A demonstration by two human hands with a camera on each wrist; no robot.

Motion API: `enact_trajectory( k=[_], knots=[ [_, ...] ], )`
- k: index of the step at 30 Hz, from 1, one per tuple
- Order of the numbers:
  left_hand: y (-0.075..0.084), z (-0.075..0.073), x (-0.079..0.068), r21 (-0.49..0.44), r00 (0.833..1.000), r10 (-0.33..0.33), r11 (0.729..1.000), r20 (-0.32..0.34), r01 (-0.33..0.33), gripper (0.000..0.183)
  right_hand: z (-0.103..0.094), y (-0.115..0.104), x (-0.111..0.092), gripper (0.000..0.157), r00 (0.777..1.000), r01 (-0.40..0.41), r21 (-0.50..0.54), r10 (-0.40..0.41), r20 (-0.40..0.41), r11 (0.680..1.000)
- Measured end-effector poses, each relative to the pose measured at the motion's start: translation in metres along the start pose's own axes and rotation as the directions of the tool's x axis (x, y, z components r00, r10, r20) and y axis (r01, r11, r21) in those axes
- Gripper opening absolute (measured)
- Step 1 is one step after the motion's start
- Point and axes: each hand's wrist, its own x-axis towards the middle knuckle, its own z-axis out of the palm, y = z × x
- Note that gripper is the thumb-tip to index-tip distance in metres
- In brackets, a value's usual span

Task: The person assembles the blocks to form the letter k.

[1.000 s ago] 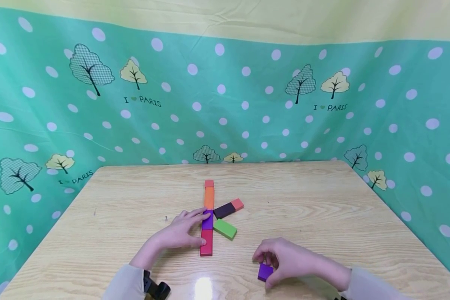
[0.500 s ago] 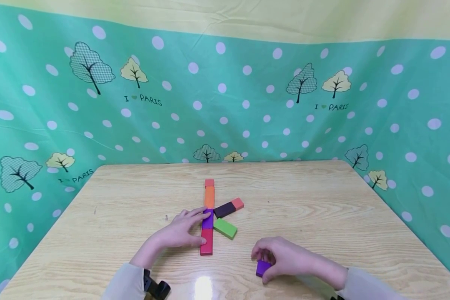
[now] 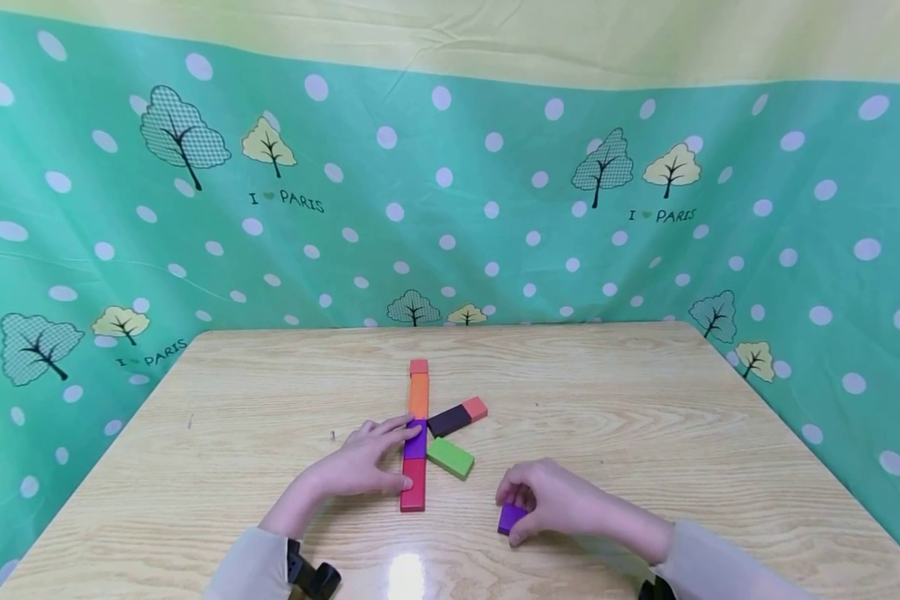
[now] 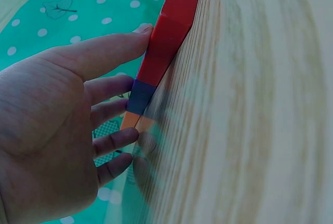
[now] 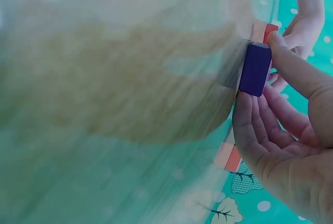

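Observation:
A straight row of blocks runs away from me on the wooden table: a red block (image 3: 414,493) nearest, then a purple block (image 3: 416,447), an orange block (image 3: 418,396) and a small coral block (image 3: 418,367). My left hand (image 3: 360,465) rests against its left side, thumb on the red block and relaxed fingers reaching over the purple one. To the right, my right hand (image 3: 558,498) pinches a separate small purple block (image 5: 255,70) between thumb and fingertips, low at the tabletop. The right wrist view shows its long face; the fingers partly cover it in the head view.
A black block (image 3: 449,421) with a coral block (image 3: 476,407) at its end angles off the row's right side. Below it, a green block (image 3: 451,458) slants from the row towards me. A dotted green curtain (image 3: 495,192) hangs behind the table (image 3: 607,375).
My right hand has slid the small purple block a short way left and away from me, towards the row. The left hand and the other blocks have stayed in place.

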Motion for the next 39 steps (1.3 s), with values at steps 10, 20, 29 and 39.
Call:
enact_trajectory(
  k=[10,20,29,39],
  knots=[
    [0.001,0.0,-0.001,-0.005,1.0,-0.009,1.0,0.006,0.009,0.073,0.001,0.001,0.019,0.038,0.998,-0.029,0.0,0.029,-0.051,1.0],
    [0.001,0.0,-0.001,0.0,1.0,0.005,1.0,0.001,-0.005,0.073,0.002,-0.002,0.032,0.036,0.992,-0.052,-0.009,0.051,-0.115,0.999],
    [0.001,0.0,-0.001,0.006,1.0,-0.003,1.0,0.0,0.003,0.073,0.004,0.001,0.039,0.035,0.987,-0.06,0.003,0.059,-0.148,0.998],
    [0.001,0.001,-0.001,0.004,1.0,-0.013,1.0,0.004,0.013,0.073,0.004,0.001,0.045,0.038,0.983,-0.071,-0.005,0.069,-0.167,0.997]
  ],
)
